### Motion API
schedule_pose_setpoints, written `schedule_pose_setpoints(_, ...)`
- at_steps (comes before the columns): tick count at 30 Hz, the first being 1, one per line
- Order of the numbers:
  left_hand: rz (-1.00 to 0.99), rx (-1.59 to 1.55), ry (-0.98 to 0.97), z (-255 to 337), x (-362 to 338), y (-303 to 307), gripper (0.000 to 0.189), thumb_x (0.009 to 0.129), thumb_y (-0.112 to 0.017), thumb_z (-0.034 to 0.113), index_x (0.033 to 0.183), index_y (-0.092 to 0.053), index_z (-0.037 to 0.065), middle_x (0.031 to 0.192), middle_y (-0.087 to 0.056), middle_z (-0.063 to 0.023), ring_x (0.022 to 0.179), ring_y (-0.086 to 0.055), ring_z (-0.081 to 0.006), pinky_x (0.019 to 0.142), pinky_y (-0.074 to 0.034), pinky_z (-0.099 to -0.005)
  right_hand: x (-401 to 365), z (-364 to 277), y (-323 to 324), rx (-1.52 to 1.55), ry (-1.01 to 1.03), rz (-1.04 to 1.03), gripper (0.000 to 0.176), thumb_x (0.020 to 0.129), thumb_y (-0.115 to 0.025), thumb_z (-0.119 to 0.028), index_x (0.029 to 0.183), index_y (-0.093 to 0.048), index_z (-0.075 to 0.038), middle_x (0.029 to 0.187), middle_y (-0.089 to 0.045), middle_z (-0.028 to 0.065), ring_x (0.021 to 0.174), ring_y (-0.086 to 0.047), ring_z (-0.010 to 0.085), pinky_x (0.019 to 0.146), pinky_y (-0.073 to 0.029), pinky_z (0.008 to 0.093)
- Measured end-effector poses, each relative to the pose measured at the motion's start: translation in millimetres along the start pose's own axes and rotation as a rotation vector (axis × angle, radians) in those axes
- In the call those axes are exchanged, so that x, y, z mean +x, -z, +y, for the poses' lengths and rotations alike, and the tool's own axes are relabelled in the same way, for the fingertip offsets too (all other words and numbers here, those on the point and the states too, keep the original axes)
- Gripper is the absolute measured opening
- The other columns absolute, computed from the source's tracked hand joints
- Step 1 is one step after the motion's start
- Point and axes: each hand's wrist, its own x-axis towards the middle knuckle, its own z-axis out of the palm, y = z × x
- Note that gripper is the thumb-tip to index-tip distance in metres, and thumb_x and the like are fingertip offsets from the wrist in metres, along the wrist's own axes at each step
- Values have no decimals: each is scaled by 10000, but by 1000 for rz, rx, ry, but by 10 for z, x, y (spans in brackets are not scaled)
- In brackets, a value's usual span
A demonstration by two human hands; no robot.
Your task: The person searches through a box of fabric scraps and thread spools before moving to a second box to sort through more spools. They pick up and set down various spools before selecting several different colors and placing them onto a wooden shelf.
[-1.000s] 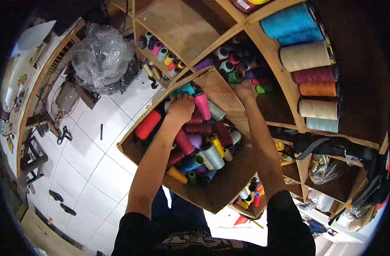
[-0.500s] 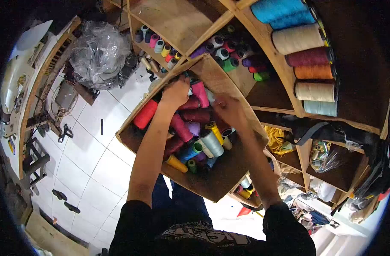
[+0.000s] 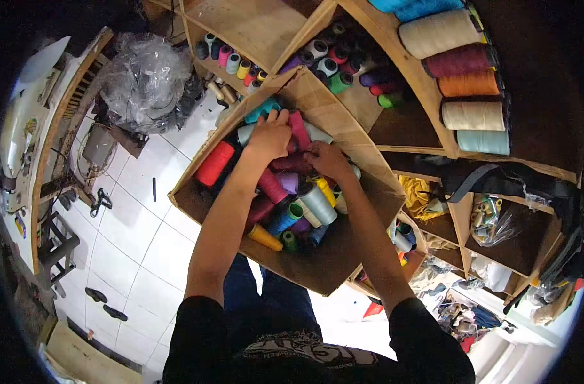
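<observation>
Pink thread spool point(image 3: 298, 132), smooth-wound, inside the cardboard box point(image 3: 324, 259); long axis pointing roughly away from the wearer. It lies just right of the left hand point(image 3: 270, 134) and just beyond the right hand point(image 3: 328, 160) (neither clearly nearer). Left fingers slightly parted, right fingers curled; whether either of the 2 grips a spool cannot be told.

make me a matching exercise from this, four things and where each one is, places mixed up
1. large bright red thread cone
2. large cylindrical orange thread spool
3. crumpled yellow cloth
4. short straight black strip

A. on white tiled floor
B. between maroon thread spool and cream thread spool
C. inside brown cardboard box
D. inside open wooden compartment

Pairs: 1-C, 2-B, 3-D, 4-A
</observation>
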Motion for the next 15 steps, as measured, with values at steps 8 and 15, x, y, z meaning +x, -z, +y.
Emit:
schedule_pose_setpoints(8,21,-1206,-39,-170,88,267,603,741,-741,178,1234,-458,-22,1114,-570,-118,1021,-551,-219,896,-436,-319,-75,-163,-66,-527,108,-80,656,590,-767,-365,1149,-558,-93,1137,-576,181,1080,-541,347,870,-456,457)
schedule_pose_setpoints(15,108,-1630,68,-26,-14,510,481,822,-668,315,1176,-519,27,879,-603,-45,726,-591,-121,618,-483,-254,-670,45,486,425,121,37,515,683,-724,-179,1142,-551,-21,1020,-623,132,1000,-593,265,866,-466,402)
